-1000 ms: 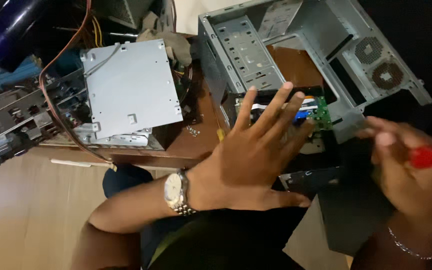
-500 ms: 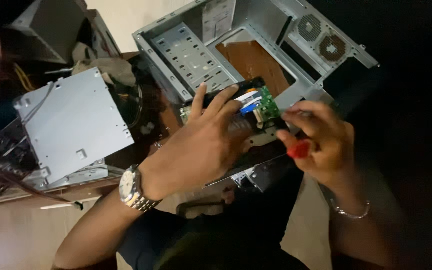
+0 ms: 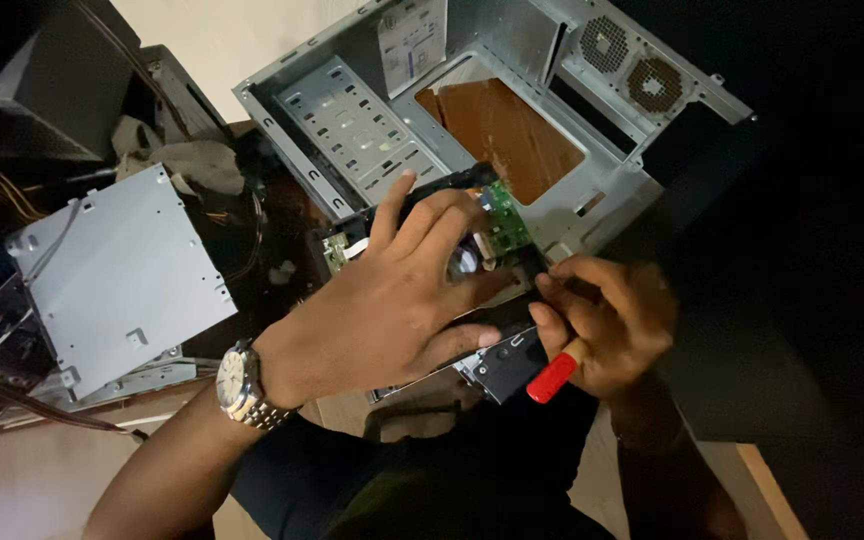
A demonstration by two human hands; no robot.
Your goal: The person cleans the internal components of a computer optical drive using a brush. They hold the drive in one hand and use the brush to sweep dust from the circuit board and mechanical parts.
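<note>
Frame centre: black drive (image 3: pixel 497 360) with green circuit board (image 3: pixel 505 225) is pressed flat by left hand (image 3: pixel 392 310); red-handled screwdriver (image 3: pixel 550 378) is gripped in right hand (image 3: pixel 607 325).

The left hand (image 3: pixel 392 300) lies spread across the black drive (image 3: pixel 497 345), covering most of its top, while the right hand (image 3: pixel 607 325) with its red-handled screwdriver (image 3: pixel 552 377) closes off the near right corner. Behind them the open computer case (image 3: pixel 352 130) leaves a wide bay over its brown cut-out (walled by metal on all sides). To the left, a grey metal box (image 3: pixel 117 275) and loose cables (image 3: pixel 12 400) crowd the desk.
</note>
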